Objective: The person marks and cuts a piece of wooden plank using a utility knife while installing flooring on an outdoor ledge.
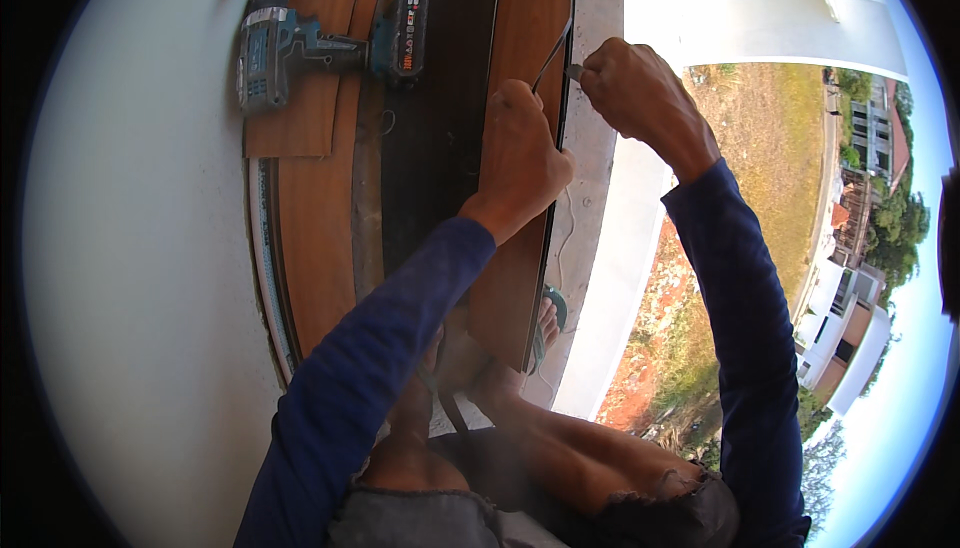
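My left hand is closed over the right edge of a long brown wood-look panel. From its fingers a thin dark strip rises and curves up along that edge. My right hand is a fist just right of the panel. A small dark flat tip pokes out of it toward the strip; the rest is hidden in the fingers, so I cannot tell its kind. At the far left a teal and black cordless drill lies on its side on other brown boards.
A black surface lies between the panels. More brown panels run along the white wall at left. On the right, a concrete ledge carries a thin pale cord; beyond it, a drop to grassy ground. My feet are near the panel's lower end.
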`<state>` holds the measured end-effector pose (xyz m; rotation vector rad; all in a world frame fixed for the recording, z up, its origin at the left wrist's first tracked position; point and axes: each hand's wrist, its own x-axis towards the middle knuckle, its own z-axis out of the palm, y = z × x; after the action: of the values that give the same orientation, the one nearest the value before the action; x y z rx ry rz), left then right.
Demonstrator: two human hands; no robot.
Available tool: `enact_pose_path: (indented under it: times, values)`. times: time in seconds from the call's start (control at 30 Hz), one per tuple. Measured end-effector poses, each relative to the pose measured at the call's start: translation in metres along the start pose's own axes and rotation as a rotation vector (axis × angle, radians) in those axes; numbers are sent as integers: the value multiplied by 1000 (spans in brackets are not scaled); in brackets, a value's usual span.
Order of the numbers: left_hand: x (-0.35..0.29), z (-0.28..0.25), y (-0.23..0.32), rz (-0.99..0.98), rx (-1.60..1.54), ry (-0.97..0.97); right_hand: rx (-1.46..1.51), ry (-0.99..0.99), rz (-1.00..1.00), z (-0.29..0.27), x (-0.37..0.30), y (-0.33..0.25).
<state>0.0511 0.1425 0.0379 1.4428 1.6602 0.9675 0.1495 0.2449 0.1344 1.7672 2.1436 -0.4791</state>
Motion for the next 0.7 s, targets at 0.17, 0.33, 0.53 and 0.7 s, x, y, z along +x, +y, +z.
enact_pose_path:
  times: [0.17,0.33,0.53,0.7]
  values:
    - [1,0,-1,-5,-2,-13,12,-9,14,0,-4,-3]
    - [1,2,-1,-5,7,8,20,-64,36,-2,-5,-2]
    - [2,3,-3,-13,1,11,43,-86,54,0,-8,-2]
    - [2,4,-3,-1,5,18,17,-57,22,6,-11,1]
